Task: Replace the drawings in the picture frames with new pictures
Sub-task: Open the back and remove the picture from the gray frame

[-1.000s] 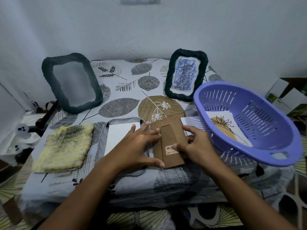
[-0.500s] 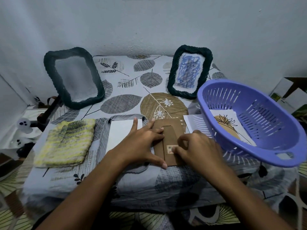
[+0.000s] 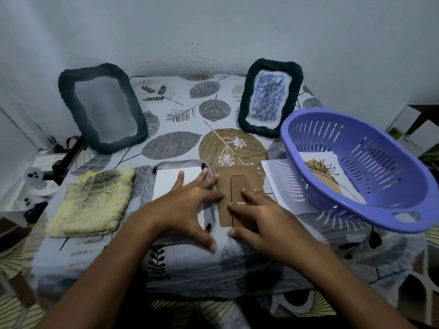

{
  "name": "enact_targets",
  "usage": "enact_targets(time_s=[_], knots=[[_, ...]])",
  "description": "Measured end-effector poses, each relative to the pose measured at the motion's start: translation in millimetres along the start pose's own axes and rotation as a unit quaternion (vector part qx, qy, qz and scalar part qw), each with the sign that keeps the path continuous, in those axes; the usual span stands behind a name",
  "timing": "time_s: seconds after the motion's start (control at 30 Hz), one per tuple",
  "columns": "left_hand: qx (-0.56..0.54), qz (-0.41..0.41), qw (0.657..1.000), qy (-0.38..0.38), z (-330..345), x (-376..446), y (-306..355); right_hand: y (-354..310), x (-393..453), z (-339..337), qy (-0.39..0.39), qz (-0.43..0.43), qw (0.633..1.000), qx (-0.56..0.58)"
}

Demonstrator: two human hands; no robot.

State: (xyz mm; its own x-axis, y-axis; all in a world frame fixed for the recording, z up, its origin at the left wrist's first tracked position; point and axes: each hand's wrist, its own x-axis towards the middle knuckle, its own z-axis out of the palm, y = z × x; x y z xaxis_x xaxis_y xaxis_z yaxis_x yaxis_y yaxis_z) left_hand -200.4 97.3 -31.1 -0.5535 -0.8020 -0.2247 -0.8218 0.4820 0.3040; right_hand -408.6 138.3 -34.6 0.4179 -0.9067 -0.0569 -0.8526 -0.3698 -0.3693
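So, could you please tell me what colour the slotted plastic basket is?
The slotted plastic basket is lilac-purple, seen clearly in the head view.

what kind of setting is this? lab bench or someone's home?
Most likely a home, not a lab: a leaf-print cloth covers the work surface against a plain wall, with a purple plastic basket, a knitted yellow cloth and wicker-style picture frames on it.

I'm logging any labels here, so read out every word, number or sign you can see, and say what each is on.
No text can be read.
The brown cardboard backing under the right hand and left hand: no lettering shows.
The blue scribble drawing and the plant picture in the purple basket: drawings only, no words.
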Motion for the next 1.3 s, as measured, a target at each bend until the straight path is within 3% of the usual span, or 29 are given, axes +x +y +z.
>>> enact_targets(time_s=[0.5, 0.7, 0.9, 1.0, 1.3], knots=[[-0.011, 0.016, 1.000, 0.017, 2.4, 1.1, -1.8, -2.3, 4.0, 0.4, -0.016, 0.009, 1.000, -0.022], [-0.151, 0.046, 0.981, 0.111, -3.5, -8.9, -9.2, -5.0, 6.6, -7.7, -0.019, 0.023, 0.999, -0.020], [-0.177, 0.022, 0.958, 0.227, -3.9, -35.3, -36.8, -17.6, 21.9, -10.9, 0.162, 0.028, 0.980, 0.116], [-0.152, -0.009, 0.953, 0.262, -0.8, -48.7, -55.0, -35.3, 32.6, -11.3, 0.181, 0.032, 0.961, 0.208], [-0.097, -0.061, 0.972, 0.206, 16.4, -68.2, -74.7, -50.8, 64.3, 5.1, 0.128, 0.108, 0.964, 0.204]])
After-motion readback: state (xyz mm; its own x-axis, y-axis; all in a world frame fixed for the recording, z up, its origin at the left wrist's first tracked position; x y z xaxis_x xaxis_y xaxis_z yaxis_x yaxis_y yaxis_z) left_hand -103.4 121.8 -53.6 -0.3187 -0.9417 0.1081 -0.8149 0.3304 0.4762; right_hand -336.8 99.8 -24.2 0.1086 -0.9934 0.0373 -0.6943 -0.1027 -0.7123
